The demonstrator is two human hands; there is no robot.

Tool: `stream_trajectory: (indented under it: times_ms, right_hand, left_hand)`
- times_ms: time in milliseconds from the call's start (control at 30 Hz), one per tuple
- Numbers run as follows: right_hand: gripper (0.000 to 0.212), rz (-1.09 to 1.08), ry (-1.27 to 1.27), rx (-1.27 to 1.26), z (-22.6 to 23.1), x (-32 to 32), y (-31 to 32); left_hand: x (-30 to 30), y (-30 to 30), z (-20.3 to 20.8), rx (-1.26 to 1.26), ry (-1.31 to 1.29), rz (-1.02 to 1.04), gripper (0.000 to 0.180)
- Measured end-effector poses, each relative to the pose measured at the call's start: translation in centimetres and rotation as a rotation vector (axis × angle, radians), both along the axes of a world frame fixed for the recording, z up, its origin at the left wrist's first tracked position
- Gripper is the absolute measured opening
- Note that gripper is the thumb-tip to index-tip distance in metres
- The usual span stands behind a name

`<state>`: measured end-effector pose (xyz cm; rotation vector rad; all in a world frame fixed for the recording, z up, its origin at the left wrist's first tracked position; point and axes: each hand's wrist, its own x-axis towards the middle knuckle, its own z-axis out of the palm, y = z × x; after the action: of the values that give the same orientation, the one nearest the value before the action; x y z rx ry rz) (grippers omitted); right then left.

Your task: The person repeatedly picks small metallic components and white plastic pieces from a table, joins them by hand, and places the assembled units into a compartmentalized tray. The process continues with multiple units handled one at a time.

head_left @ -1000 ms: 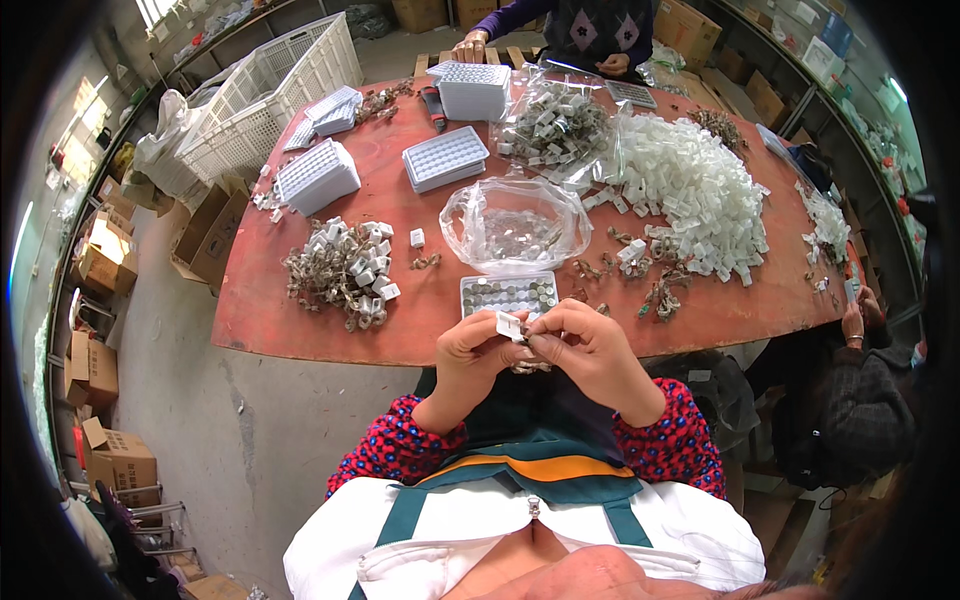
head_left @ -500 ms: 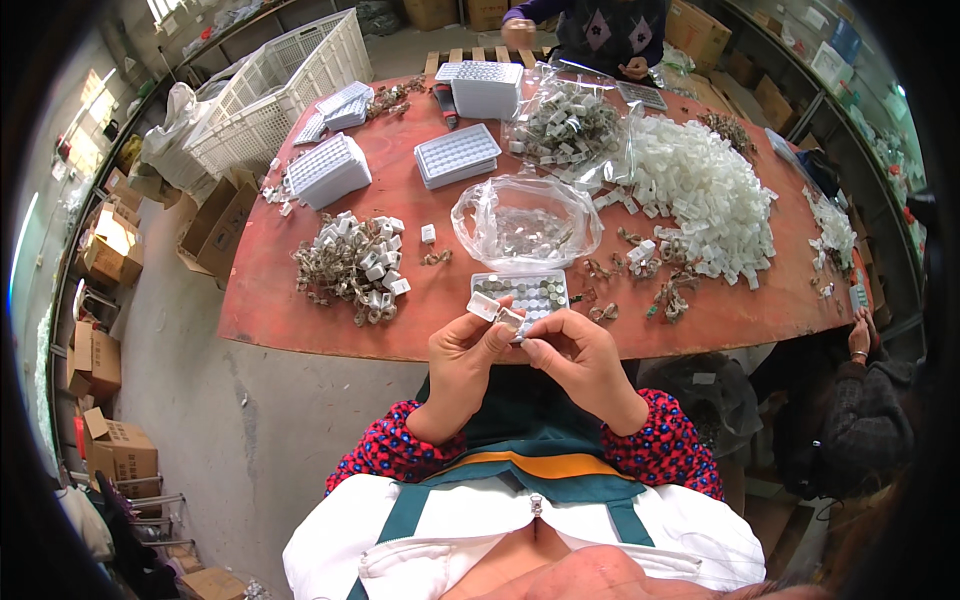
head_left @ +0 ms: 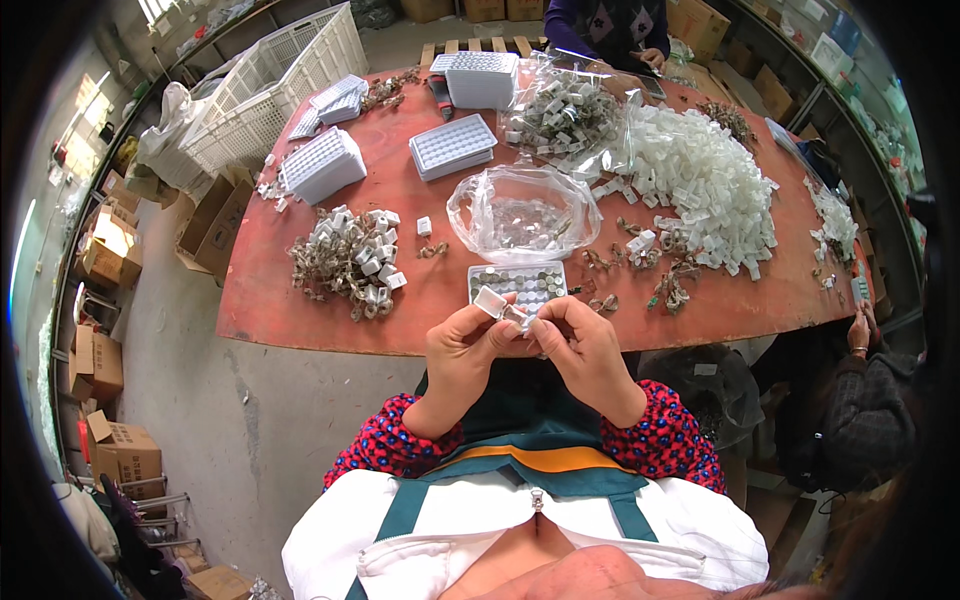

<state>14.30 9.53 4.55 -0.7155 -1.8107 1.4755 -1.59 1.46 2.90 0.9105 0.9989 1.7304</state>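
Observation:
My left hand [head_left: 462,345] and my right hand [head_left: 580,340] meet just in front of the red table's near edge [head_left: 300,330]. The left fingers pinch a small white plastic housing [head_left: 491,302]. The right fingers press a tiny metal piece [head_left: 520,317] against it. Just beyond my hands lies a white tray [head_left: 517,283] partly filled with small assembled pieces. Behind it sits an open clear plastic bag [head_left: 520,212] holding small parts.
A pile of white and metal parts [head_left: 350,258] lies to the left, a big heap of white housings [head_left: 700,185] to the right. Stacked white trays [head_left: 322,163] [head_left: 453,146] stand further back. A white crate [head_left: 270,80] is at far left. Other people sit at the far end and right.
My hands have stayed together at the table edge, fingers shifting slightly around the white housing. The view has tilted a little, so the table appears lower.

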Motion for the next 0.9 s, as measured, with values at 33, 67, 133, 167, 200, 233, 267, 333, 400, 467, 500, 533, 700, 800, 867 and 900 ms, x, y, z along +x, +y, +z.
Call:
stream_trajectory:
  times_ms: [33,67,133,167,200,233,267,333,400,467,500,533,700,800,867,900]
  right_hand:
    - [0.015,-0.006,-0.011,0.05,-0.07,-0.03,0.04]
    - [0.015,-0.01,-0.02,0.066,-0.12,-0.05,0.1]
    - [0.015,-0.012,-0.039,0.122,-0.12,-0.08,0.24]
    - [0.015,-0.009,-0.049,0.159,-0.06,-0.07,0.28]
    - [0.015,-0.007,-0.059,0.162,0.01,-0.08,0.29]
    - [0.014,0.01,-0.05,0.128,0.1,-0.09,0.28]
    - [0.014,0.027,-0.04,0.06,0.21,-0.03,0.2]
    - [0.014,0.048,-0.034,-0.013,0.38,-0.09,0.07]
    - [0.015,0.063,-0.033,-0.052,0.46,-0.12,-0.06]
    - [0.015,0.059,-0.063,-0.072,0.42,-0.12,-0.15]
    - [0.016,0.066,-0.057,-0.12,0.35,-0.1,-0.16]
    - [0.015,0.062,-0.062,-0.062,0.25,-0.11,-0.16]
    - [0.013,0.054,-0.04,0.072,-0.18,-0.15,-0.18]
    - [0.012,0.004,-0.053,0.234,-0.09,-0.22,-0.37]
    - [0.01,-0.039,-0.085,0.36,0.12,-0.17,-0.45]
    - [0.01,-0.05,-0.086,0.384,0.23,-0.12,-0.5]
  left_hand:
    - [0.04,-0.01,0.01,0.014,-0.025,-0.006,0.037]
    - [0.06,-0.03,0.01,0.014,0.029,0.012,0.037]
    - [0.01,0.01,-0.07,0.044,0.081,0.035,0.037]
    - [-0.02,0.06,-0.13,0.02,0.106,0.048,0.035]
    - [-0.07,0.14,-0.19,0.015,0.109,0.051,0.034]
    - [-0.11,0.18,-0.22,0.006,0.095,0.05,0.032]
    - [-0.14,0.13,-0.23,0.0,0.073,0.038,0.032]
    - [-0.16,0.02,-0.2,-0.019,-0.018,0.003,0.031]
    - [-0.15,0.01,-0.15,-0.068,-0.039,-0.002,0.033]
    - [-0.09,-0.01,-0.13,-0.105,-0.068,-0.004,0.035]
    - [-0.01,0.0,-0.14,-0.116,-0.08,-0.003,0.035]
    - [0.04,0.0,-0.17,-0.128,-0.093,-0.002,0.035]
    - [0.2,-0.12,-0.49,-0.024,0.023,0.069,0.034]
    - [0.37,-0.23,-0.66,0.014,0.044,0.09,0.033]
    - [0.47,-0.28,-0.71,0.035,0.038,0.09,0.032]
    - [0.51,-0.3,-0.72,0.046,0.038,0.09,0.032]
